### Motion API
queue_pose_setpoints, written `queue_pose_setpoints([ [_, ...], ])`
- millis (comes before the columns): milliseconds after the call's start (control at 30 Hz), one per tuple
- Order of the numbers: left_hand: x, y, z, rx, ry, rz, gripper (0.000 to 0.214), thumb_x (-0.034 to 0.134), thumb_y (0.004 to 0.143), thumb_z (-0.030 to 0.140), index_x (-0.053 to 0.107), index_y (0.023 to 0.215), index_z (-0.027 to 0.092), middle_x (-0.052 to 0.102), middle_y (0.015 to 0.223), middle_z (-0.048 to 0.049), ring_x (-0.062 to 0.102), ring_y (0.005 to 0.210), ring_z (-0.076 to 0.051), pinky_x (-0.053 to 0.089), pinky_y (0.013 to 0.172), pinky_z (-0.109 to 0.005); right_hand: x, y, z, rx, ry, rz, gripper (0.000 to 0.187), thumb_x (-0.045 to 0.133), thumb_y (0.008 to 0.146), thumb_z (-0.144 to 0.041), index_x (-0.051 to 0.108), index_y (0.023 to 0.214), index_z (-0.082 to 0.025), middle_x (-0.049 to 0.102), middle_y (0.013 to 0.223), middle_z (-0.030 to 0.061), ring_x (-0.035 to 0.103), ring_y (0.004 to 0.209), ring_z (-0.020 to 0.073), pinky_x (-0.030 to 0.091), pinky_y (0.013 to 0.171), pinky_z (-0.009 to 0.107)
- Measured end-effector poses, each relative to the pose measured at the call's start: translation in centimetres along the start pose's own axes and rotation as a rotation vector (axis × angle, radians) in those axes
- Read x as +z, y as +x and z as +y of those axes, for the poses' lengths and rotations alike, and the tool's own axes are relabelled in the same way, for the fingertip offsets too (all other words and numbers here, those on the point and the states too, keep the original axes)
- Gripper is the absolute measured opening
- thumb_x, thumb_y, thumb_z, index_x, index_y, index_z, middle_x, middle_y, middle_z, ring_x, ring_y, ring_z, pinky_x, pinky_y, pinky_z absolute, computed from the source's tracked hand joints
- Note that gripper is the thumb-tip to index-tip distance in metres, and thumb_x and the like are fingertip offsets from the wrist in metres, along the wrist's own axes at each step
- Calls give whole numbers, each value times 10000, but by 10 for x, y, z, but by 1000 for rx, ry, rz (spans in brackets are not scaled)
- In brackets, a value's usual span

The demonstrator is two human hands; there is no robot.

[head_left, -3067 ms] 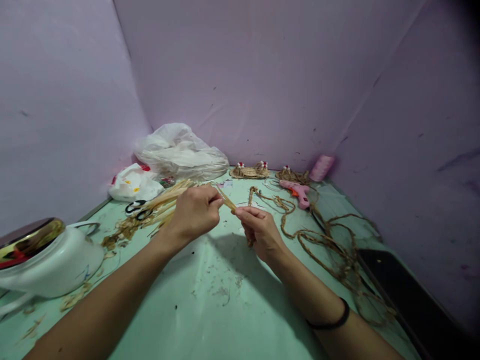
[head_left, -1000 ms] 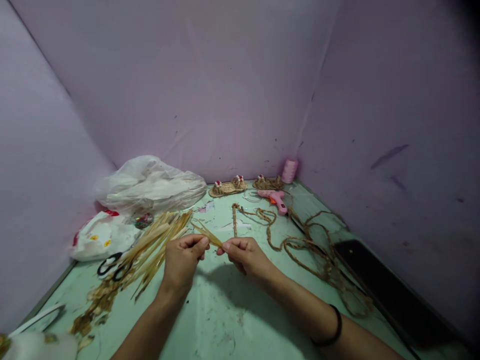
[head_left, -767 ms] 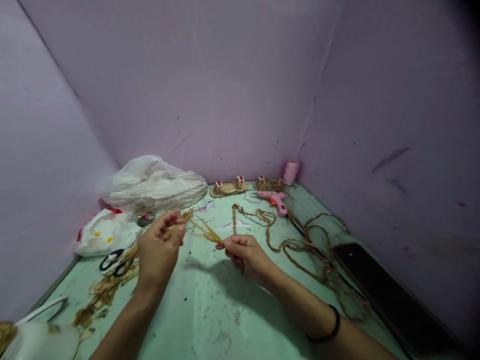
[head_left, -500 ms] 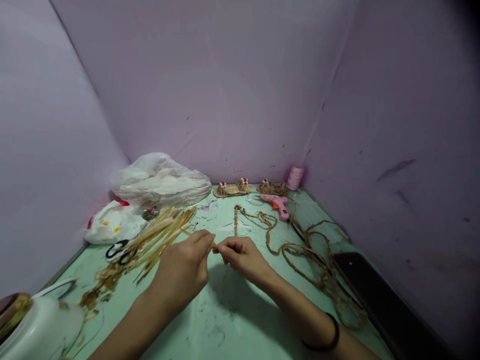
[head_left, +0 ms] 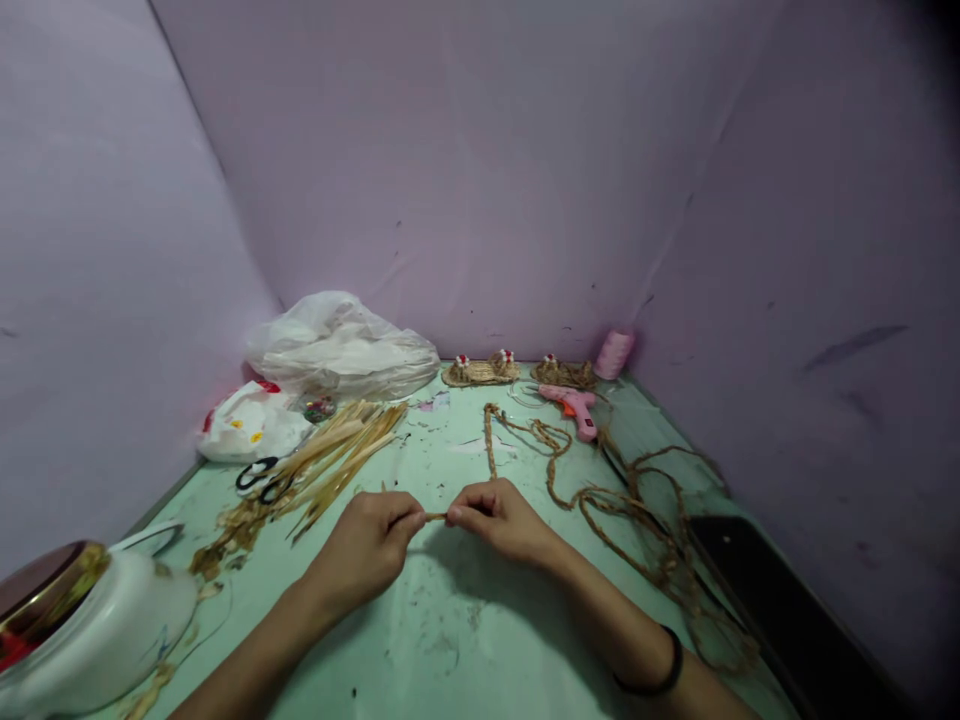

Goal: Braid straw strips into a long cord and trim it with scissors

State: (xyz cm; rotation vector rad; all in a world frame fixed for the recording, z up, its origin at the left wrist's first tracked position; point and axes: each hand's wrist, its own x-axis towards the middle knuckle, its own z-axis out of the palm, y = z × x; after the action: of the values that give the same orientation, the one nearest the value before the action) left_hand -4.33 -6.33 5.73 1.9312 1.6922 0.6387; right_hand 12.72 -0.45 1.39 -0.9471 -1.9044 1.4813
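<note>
Both hands meet over the green table (head_left: 450,640). My left hand (head_left: 367,545) and my right hand (head_left: 501,520) each pinch one end of a short piece of straw (head_left: 435,516) held between them, fingers closed. A braided straw cord (head_left: 600,500) runs from behind my right hand in loose loops to the right. A bundle of loose straw strips (head_left: 330,460) lies just left of my left hand. A black band sits on my right wrist.
Black scissors (head_left: 259,476) lie by the straw. Plastic bags (head_left: 337,340) sit at the back left, small straw sandals (head_left: 480,370), a pink glue gun (head_left: 574,405) and a pink spool (head_left: 613,352) at the back. A white pot (head_left: 90,630) stands front left, a dark slab (head_left: 780,610) right.
My left hand let go, reached to the straw bundle, then came back to pinch the straw beside my right hand. The straw showing between the hands is now much shorter.
</note>
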Motion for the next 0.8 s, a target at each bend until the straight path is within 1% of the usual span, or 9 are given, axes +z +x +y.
queue_pose_setpoints([
  [167, 7, -12, -5, -188, -207, 7, 252, 483, 697, 309, 566, 514, 157, 410, 451, 26, 352, 475, -95, 254, 469, -208, 11, -1, 7, -56, -58, 0, 244, 541, 731, -301, 670, 634, -119, 438, 455, -24, 330, 455, 76, 240, 436, 209],
  [333, 8, -14, -12, -262, -343, 4, 263, 496, 667, 358, 540, 510, 152, 361, 447, 36, 298, 460, -82, 228, 456, -209, 15, -1, 11, -114, -127, -9, 265, 520, 762, -310, 677, 669, -118, 531, 524, 9, 406, 498, 98, 299, 471, 223],
  [433, 9, -9, -18, -301, -426, -48, 264, 513, 642, 382, 530, 515, 151, 347, 451, 43, 282, 465, -78, 226, 459, -207, 12, 0, 7, -79, -122, -37, 260, 520, 767, -320, 681, 711, -124, 586, 573, 28, 461, 527, 114, 342, 498, 233],
  [500, 11, -7, -21, -319, -452, -97, 260, 515, 633, 383, 514, 513, 152, 348, 450, 46, 281, 461, -75, 225, 458, -205, 5, 0, -1, -93, -120, -3, 234, 550, 748, -329, 682, 809, -146, 638, 686, 47, 531, 624, 144, 399, 582, 256],
  [567, 13, -10, -21, -361, -456, -188, 253, 500, 641, 372, 499, 513, 153, 358, 435, 48, 277, 440, -70, 220, 447, -204, -8, -1, -11, -140, -110, 157, 253, 573, 732, -339, 664, 902, -175, 660, 835, 62, 567, 768, 175, 420, 717, 297],
  [633, 13, -16, -20, -377, -461, -358, 236, 476, 661, 349, 512, 539, 150, 398, 434, 43, 292, 426, -69, 227, 441, -202, -25, -3, -21, -143, -44, 395, 258, 558, 741, -360, 654, 901, -182, 659, 873, 67, 574, 817, 184, 417, 770, 323],
  [667, 12, -21, -19, -355, -459, -466, 226, 469, 668, 335, 525, 555, 148, 423, 445, 39, 306, 429, -70, 234, 441, -200, -33, -5, -23, -124, 12, 509, 256, 555, 739, -373, 652, 872, -177, 660, 843, 65, 579, 795, 182, 426, 754, 322],
  [733, 9, -30, -18, -224, -431, -664, 208, 488, 670, 332, 544, 581, 153, 422, 470, 48, 329, 461, -72, 256, 460, -192, -47, -9, -24, -70, 131, 694, 265, 590, 702, -394, 644, 821, -164, 649, 755, 53, 579, 719, 168, 445, 683, 297],
  [800, 6, -37, -19, -129, -364, -799, 224, 524, 650, 356, 532, 543, 159, 339, 446, 62, 293, 455, -67, 243, 447, -188, -54, -14, -18, 3, 202, 784, 285, 635, 651, -401, 640, 791, -153, 626, 675, 36, 552, 626, 142, 442, 594, 261],
])
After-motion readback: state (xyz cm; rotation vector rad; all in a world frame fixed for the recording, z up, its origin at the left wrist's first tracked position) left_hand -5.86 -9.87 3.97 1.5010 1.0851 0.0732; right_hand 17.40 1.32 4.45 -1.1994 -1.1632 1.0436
